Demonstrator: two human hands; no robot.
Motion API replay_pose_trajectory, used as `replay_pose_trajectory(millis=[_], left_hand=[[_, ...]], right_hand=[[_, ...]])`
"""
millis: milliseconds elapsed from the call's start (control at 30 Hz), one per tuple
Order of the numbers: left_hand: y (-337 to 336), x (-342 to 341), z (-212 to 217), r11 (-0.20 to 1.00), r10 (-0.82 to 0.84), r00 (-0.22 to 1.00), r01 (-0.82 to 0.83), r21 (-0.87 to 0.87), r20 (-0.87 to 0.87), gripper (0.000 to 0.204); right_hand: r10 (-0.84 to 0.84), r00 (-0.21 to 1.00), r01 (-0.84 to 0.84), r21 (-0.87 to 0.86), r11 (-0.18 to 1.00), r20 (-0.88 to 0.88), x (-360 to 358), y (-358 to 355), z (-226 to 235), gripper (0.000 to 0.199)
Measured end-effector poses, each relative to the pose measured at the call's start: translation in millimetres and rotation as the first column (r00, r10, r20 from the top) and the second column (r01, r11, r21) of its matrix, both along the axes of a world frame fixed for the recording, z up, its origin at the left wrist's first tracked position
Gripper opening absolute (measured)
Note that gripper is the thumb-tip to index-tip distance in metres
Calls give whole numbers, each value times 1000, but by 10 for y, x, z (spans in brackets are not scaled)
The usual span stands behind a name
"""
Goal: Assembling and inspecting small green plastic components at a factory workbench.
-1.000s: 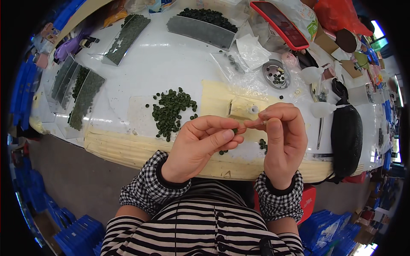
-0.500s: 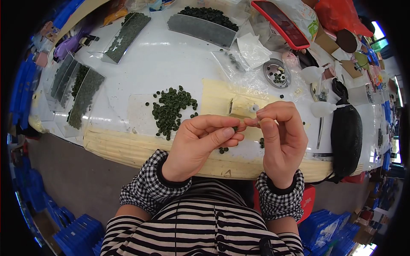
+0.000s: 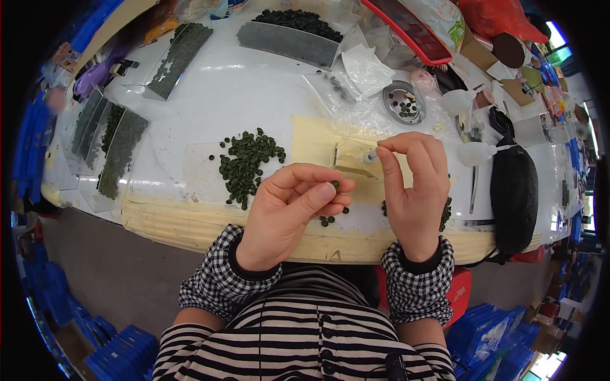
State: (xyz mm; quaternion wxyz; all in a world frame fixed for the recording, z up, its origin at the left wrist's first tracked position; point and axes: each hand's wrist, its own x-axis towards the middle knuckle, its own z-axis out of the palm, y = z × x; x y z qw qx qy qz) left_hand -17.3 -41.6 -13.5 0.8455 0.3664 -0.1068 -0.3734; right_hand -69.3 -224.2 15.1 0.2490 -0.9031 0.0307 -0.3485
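My left hand (image 3: 286, 206) is closed, pinching a small round dark green piece (image 3: 335, 185) between thumb and fingertips. To its right, my right hand (image 3: 416, 184) has its thumb and index finger together in a pinch. Those fingertips are beside a small whitish cylinder (image 3: 370, 155) that stands by a yellow-coated block (image 3: 353, 162). Whether they hold a thin item or touch the cylinder, I cannot tell. A heap of similar green pieces (image 3: 246, 162) lies left of my hands, and a few loose ones (image 3: 326, 221) sit below my left fingertips.
Clear bins of green pieces (image 3: 289, 44) stand at the back and left. A round metal dish (image 3: 403, 103), a red-cased phone (image 3: 416, 32), a white squeeze bottle (image 3: 475, 154), tweezers (image 3: 474, 190) and a black pouch (image 3: 516, 197) are on the right. A padded yellow edge (image 3: 171, 219) borders the table.
My right hand has drawn away from my left fingertips, up toward the whitish cylinder. My left hand still grips the green piece, turned slightly. The whole view has shifted a little.
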Motion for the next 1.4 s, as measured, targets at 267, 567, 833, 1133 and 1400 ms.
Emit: replay_pose_trajectory(millis=[267, 567, 833, 1133, 1400], left_hand=[[53, 5, 8, 998, 44, 997, -46, 39, 63, 21], [71, -40, 3, 997, 50, 996, -54, 47, 69, 21], [57, -149, -3, 990, 35, 986, -57, 132, 162, 18], [10, -224, 12, 988, 65, 971, -94, 120, 229, 19], [-3, -234, 18, 979, 94, 960, -137, 150, 263, 19]], right_hand=[[-72, 971, 71, -13, 997, -227, -484, -132, 126, 14], [-72, 946, 1, -217, 976, -317, -618, 19, -123, 14], [19, 985, 29, 274, 961, -169, -542, 101, 3, 10], [161, 987, -124, 732, 670, 20, -415, 411, -163, 9], [122, 990, -144, 561, 815, 77, -409, 431, -180, 14]])
